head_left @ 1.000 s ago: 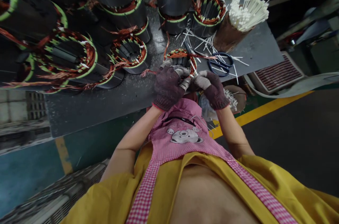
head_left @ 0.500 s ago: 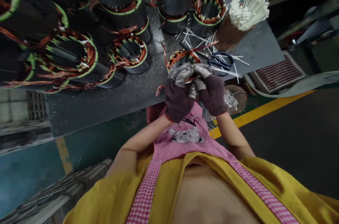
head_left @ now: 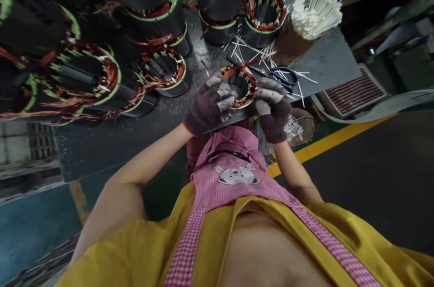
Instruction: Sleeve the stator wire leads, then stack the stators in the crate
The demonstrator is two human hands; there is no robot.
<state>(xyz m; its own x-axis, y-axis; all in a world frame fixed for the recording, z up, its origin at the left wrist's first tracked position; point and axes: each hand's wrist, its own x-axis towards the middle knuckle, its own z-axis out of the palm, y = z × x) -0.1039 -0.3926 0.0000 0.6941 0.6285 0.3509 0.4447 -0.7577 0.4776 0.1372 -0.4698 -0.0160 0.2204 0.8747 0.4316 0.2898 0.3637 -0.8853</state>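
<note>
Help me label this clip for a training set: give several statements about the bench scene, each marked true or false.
1. The gloved left hand and right hand both grip the small stator at the edge of the bench. True.
2. The scissors lie left of that stator. False: they lie to its right.
3. White strips stand bundled in a brown holder. True.
4. The larger stators have silver windings. False: the windings are copper-coloured.
</note>
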